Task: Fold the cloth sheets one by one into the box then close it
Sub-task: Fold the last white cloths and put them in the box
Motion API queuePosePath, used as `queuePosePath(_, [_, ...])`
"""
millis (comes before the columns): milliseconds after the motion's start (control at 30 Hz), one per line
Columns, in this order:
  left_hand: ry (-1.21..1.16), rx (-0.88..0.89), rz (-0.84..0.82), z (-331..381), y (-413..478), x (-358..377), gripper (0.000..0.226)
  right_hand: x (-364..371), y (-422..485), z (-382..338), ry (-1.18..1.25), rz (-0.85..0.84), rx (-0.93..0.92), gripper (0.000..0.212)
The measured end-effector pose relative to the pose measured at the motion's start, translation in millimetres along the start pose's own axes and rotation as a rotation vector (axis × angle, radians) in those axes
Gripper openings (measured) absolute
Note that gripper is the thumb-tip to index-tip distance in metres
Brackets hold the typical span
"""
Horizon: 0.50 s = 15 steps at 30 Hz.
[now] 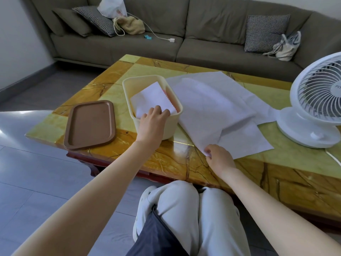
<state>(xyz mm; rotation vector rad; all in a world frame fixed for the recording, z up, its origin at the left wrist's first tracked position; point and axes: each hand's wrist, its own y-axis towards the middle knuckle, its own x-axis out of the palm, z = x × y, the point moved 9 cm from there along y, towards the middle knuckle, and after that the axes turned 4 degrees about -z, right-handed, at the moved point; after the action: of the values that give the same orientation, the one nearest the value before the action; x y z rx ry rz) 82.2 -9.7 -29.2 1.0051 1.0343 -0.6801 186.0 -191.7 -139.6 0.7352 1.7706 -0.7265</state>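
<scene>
A cream box (pixel 170 126) stands open on the table, with a folded white cloth (pixel 153 98) inside it over something pink. My left hand (pixel 153 117) reaches over the box's near rim and its fingertips press on that folded cloth. To the right of the box, flat white cloth sheets (pixel 217 108) lie overlapped on the table. My right hand (pixel 218 157) pinches the near corner of the top sheet at the table's front. The brown lid (pixel 90 124) lies upturned on the table, left of the box.
A white desk fan (pixel 315 106) stands at the table's right, its base touching the sheets and its cord running off the edge. The marble-patterned table (pixel 258 170) has a grey sofa (pixel 166 34) behind it. My knees are under the front edge.
</scene>
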Motion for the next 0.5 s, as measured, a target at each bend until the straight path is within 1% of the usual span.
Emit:
queuePosePath(67, [0.016, -0.030, 0.002, -6, 4, -1, 0.041, 1, -3, -12, 0.007, 0.008, -0.037, 0.025])
queuePosePath(133, [0.074, -0.050, 0.050, -7, 2, -4, 0.051, 2, -6, -29, 0.032, -0.007, -0.094, 0.023])
queuePosePath(200, [0.100, 0.027, 0.126, 7, -6, -3, 0.057, 7, -11, -43, 0.111, -0.074, -0.146, 0.025])
queuePosePath(233, [0.081, 0.094, 0.163, 18, -12, -1, 0.057, 10, -14, -51, 0.170, -0.122, -0.169, 0.027])
queuePosePath(267, [0.058, 0.183, 0.160, 35, -18, 6, 0.055, 14, -18, -52, 0.225, -0.157, -0.180, 0.029])
queuePosePath(300, [0.049, 0.270, 0.107, 52, -24, 16, 0.052, 15, -21, -53, 0.256, -0.165, -0.193, 0.030])
queuePosePath(333, [0.036, 0.344, -0.016, 68, -31, 30, 0.048, 12, -23, -52, 0.280, -0.138, -0.197, 0.030])
queuePosePath(367, [0.003, 0.381, -0.149, 82, -39, 48, 0.043, 9, -25, -44, 0.310, -0.086, -0.182, 0.028])
queuePosePath(400, [-0.023, 0.367, -0.292, 90, -45, 67, 0.039, 4, -27, -31, 0.316, -0.029, -0.147, 0.027])
queuePosePath(433, [-0.044, 0.312, -0.416, 93, -50, 84, 0.039, -1, -29, -16, 0.274, 0.013, -0.106, 0.030])
queuePosePath(467, [-0.063, 0.250, -0.502, 94, -54, 97, 0.044, -3, -30, 2, 0.195, 0.023, -0.061, 0.036])
queuePosePath(500, [-0.067, 0.205, -0.550, 94, -57, 108, 0.050, -3, -33, 21, 0.110, 0.004, -0.015, 0.044])
